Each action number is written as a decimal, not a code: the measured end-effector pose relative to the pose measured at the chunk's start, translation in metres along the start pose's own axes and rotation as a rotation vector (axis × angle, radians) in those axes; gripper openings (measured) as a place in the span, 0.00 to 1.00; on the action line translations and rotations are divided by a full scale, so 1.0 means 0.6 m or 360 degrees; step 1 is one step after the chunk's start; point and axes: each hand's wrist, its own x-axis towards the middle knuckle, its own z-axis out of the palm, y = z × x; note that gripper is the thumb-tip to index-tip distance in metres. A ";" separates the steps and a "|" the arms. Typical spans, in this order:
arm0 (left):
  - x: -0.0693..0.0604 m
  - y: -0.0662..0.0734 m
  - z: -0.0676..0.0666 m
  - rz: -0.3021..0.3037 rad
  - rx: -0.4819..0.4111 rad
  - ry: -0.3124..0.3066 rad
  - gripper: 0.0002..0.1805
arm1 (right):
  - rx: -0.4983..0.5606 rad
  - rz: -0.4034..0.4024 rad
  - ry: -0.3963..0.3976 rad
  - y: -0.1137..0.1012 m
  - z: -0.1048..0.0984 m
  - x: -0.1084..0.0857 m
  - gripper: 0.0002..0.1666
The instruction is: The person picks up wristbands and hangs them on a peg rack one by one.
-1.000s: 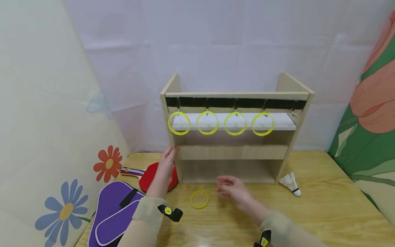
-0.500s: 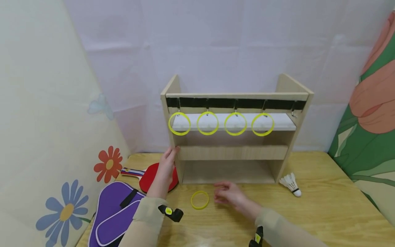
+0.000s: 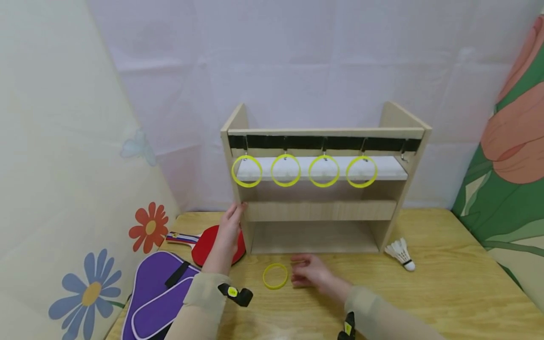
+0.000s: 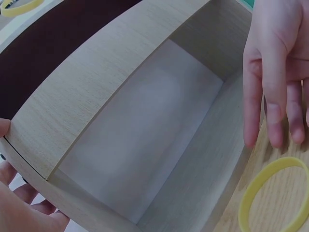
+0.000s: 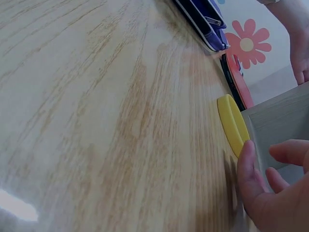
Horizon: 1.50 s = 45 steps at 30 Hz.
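Observation:
My left hand (image 3: 230, 229) grips the left side panel of a small wooden shelf (image 3: 320, 211); in the left wrist view the thumb lies on the front edge and the fingers curl round the outer side. Flat on the table lies a yellow ring (image 3: 275, 276), just in front of the shelf. Beside its right edge hovers my right hand (image 3: 312, 271), holding nothing, fingers loosely bent. In the right wrist view the fingertips overlap the near end of the ring (image 5: 233, 124); whether they touch it I cannot tell. Several more yellow rings (image 3: 286, 170) hang from hooks on the shelf's black strip.
The rightmost hook (image 3: 404, 153) bears no ring. A red table tennis bat (image 3: 208, 245) lies left of the shelf, partly behind my left forearm. Nearer is a purple bat case (image 3: 157, 293). A white shuttlecock (image 3: 400, 254) lies at the shelf's right foot on the wooden table (image 3: 446, 283).
My right hand has moved left and slightly down, closer to the ring on the table. The left hand has kept its hold on the shelf.

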 end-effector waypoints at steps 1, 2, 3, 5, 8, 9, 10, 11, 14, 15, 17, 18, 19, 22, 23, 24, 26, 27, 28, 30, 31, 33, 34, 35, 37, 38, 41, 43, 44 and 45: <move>0.000 0.000 0.000 0.0001 0.0003 -0.0001 0.34 | -0.0005 0.0000 -0.0002 0.000 0.001 0.000 0.26; -0.001 0.000 0.000 0.0000 0.0009 -0.0001 0.34 | -0.0011 0.0000 -0.0004 0.000 0.002 -0.001 0.26; -0.001 0.001 0.001 0.0004 0.0013 -0.0004 0.34 | -0.0019 0.0001 -0.0004 0.000 0.003 -0.001 0.26; -0.002 0.001 0.001 0.0002 0.0017 -0.0003 0.34 | -0.0031 -0.0003 -0.0008 0.002 0.004 0.000 0.26; -0.002 0.000 0.001 0.0004 0.0021 -0.0002 0.33 | -0.0041 -0.0002 -0.0008 0.006 0.008 0.002 0.25; -0.003 0.000 0.001 0.0006 0.0019 -0.0004 0.33 | -0.0047 -0.0003 -0.0006 0.008 0.009 0.004 0.25; -0.002 -0.001 0.001 0.0004 0.0018 -0.0001 0.33 | -0.0055 -0.0008 -0.0001 0.010 0.011 0.006 0.25; -0.002 -0.001 0.000 0.0004 0.0021 -0.0002 0.33 | -0.0065 -0.0017 0.0006 0.012 0.013 0.007 0.25; -0.001 -0.001 0.000 0.0006 0.0030 0.0002 0.33 | -0.0093 -0.0056 0.0028 0.018 0.019 0.011 0.26; 0.000 -0.001 -0.001 0.0001 0.0033 0.0004 0.33 | -0.0105 -0.0067 0.0037 0.019 0.021 0.012 0.25; 0.000 0.000 0.000 -0.0006 0.0036 0.0009 0.33 | -0.0125 -0.0093 0.0050 0.020 0.025 0.012 0.24; 0.000 0.000 0.000 -0.0009 0.0036 0.0012 0.33 | -0.0133 -0.0102 0.0054 0.020 0.026 0.012 0.23; 0.000 0.000 0.000 -0.0009 0.0036 0.0011 0.33 | -0.0139 -0.0110 0.0056 0.020 0.028 0.011 0.23; 0.000 0.001 0.000 -0.0015 0.0041 0.0015 0.33 | -0.0152 -0.0120 0.0072 0.020 0.031 0.011 0.22; -0.001 0.001 0.000 -0.0012 0.0042 0.0012 0.33 | -0.0153 -0.0121 0.0078 0.020 0.032 0.011 0.21; -0.001 0.000 -0.001 -0.0013 0.0045 0.0015 0.33 | -0.0152 -0.0115 0.0087 0.020 0.033 0.011 0.21; -0.001 0.000 0.000 -0.0017 0.0048 0.0023 0.33 | -0.0158 -0.0099 0.0105 0.020 0.035 0.013 0.21; -0.001 0.000 0.000 -0.0015 0.0049 0.0024 0.33 | -0.0158 -0.0089 0.0114 0.020 0.035 0.013 0.21; -0.001 -0.001 0.000 -0.0014 0.0047 0.0025 0.33 | -0.0156 -0.0081 0.0121 0.020 0.036 0.014 0.20; -0.001 -0.001 0.000 -0.0011 0.0045 0.0019 0.33 | -0.0155 -0.0065 0.0140 0.020 0.036 0.015 0.20; -0.001 -0.001 0.000 -0.0012 0.0042 0.0021 0.33 | -0.0158 -0.0060 0.0150 0.020 0.037 0.016 0.20; -0.001 -0.001 0.000 -0.0014 0.0037 0.0020 0.33 | -0.0158 -0.0056 0.0169 0.021 0.037 0.017 0.19; -0.001 -0.001 0.000 -0.0016 0.0033 0.0020 0.33 | -0.0162 -0.0056 0.0177 0.020 0.038 0.017 0.19; -0.001 -0.001 0.000 -0.0017 0.0031 0.0019 0.33 | -0.0168 -0.0058 0.0188 0.020 0.038 0.017 0.18; 0.000 -0.001 0.000 -0.0024 0.0027 0.0028 0.33 | -0.0182 -0.0064 0.0204 0.020 0.039 0.018 0.18; 0.000 -0.002 -0.001 -0.0024 0.0028 0.0026 0.33 | -0.0187 -0.0066 0.0210 0.019 0.040 0.018 0.18; 0.000 -0.001 -0.001 -0.0021 0.0030 0.0023 0.34 | -0.0196 -0.0057 0.0220 0.016 0.041 0.018 0.19; 0.000 -0.001 -0.001 -0.0019 0.0032 0.0022 0.33 | -0.0193 -0.0045 0.0220 0.016 0.041 0.018 0.20; 0.000 -0.001 -0.001 -0.0018 0.0032 0.0021 0.33 | -0.0187 -0.0038 0.0219 0.015 0.040 0.018 0.20; 0.000 0.000 0.000 -0.0018 0.0031 0.0020 0.33 | -0.0181 -0.0032 0.0218 0.015 0.040 0.018 0.20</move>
